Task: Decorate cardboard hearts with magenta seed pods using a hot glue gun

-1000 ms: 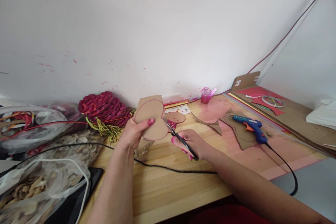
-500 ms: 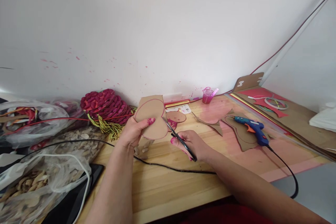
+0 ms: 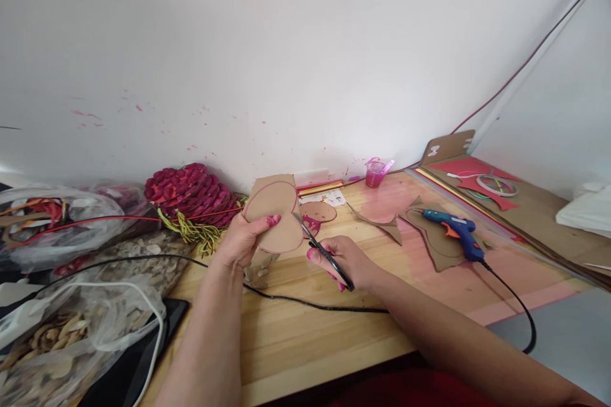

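My left hand (image 3: 248, 235) grips a piece of brown cardboard (image 3: 274, 210), thumb on its face and fingers behind. A heart outline in reddish marker runs over the cardboard, whose upper corner is still square. In my right hand (image 3: 341, 261) is a pair of black-handled scissors (image 3: 329, 257). Their blades point up and left and meet the cardboard's right edge, close to the notch of the heart. Behind, on the table, lies a cardboard heart (image 3: 321, 211) partly painted dark pink.
A blue glue gun (image 3: 453, 229) rests on cut cardboard (image 3: 434, 261) at right, its black cord trailing off the table. A pink cup (image 3: 375, 173) stands by the wall. Magenta scaly pieces (image 3: 191, 194) and plastic bags (image 3: 86, 331) crowd the left. A black cable (image 3: 310, 304) crosses the table (image 3: 296, 356).
The view has shifted slightly. My right hand and the scissors have moved a little left towards the cardboard; my left hand keeps the same grip.
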Available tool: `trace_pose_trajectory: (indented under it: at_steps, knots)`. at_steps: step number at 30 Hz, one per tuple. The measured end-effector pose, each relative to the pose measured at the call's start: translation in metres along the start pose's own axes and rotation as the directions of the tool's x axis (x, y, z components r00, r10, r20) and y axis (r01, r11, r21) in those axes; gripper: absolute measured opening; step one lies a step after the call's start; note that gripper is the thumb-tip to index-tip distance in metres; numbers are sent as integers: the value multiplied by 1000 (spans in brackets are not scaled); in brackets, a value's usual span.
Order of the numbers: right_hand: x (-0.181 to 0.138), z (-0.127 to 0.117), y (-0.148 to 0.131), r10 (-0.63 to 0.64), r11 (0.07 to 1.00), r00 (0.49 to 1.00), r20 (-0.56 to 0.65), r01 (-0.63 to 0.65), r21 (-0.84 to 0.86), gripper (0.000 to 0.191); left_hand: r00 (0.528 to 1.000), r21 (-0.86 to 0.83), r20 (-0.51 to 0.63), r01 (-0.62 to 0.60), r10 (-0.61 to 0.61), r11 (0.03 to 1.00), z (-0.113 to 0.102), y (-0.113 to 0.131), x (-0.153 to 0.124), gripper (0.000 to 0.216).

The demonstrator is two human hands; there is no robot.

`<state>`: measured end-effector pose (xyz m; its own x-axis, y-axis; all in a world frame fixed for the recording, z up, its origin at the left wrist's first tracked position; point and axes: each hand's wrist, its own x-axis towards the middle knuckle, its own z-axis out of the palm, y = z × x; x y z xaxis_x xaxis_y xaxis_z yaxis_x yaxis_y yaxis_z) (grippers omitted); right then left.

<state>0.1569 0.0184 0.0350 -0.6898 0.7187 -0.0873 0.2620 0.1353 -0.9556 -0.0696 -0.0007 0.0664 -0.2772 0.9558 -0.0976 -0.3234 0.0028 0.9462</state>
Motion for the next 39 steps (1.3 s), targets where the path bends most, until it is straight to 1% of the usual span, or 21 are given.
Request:
trace_pose_trajectory:
  at_steps: [7, 12, 15, 18, 21, 23, 28, 31, 36, 39]
  knots:
    - [2, 6, 1, 25, 1000, 999, -26, -25, -1, 56, 1000, -19, 18, -3, 3, 1000, 0, -2, 1, 73]
    - [6, 8, 5, 64, 998, 996, -55, -63, 30, 54, 1000, -38, 15, -4, 4, 999, 1, -3, 3, 69]
    - [8, 7, 6, 82, 994, 995, -49, -79, 72, 54, 1000, -78, -16, 15, -17, 997, 2, -6, 6, 59]
    - [10, 8, 8, 71, 993, 991, -110, -60, 107, 53, 997, -142, -64, 38, -48, 989, 6, -10, 9, 44]
    - [11, 8, 10, 63, 993, 979, -196, -42, 108, 53, 997, -208, -51, 53, -66, 977, 14, -16, 10, 37]
    - [12, 9, 12, 59, 994, 973, -222, -36, 104, 52, 998, -248, -29, 53, -62, 967, 19, -20, 9, 36]
    - [12, 9, 14, 5, 1000, 982, -191, 0, 30, 51, 994, -299, -96, 11, -42, 954, 26, -24, 7, 42]
    - [11, 8, 11, -2, 1000, 981, -195, 3, 1, 51, 992, -298, -127, -44, 6, 954, 26, -24, 8, 45]
    - [9, 7, 6, -26, 1000, 987, -158, 26, -6, 51, 986, -303, -160, -97, 50, 948, 27, -25, 10, 43]
    - [8, 7, 7, -18, 1000, 989, -150, 15, -24, 51, 969, -318, -234, -154, 80, 935, 25, -24, 12, 41]
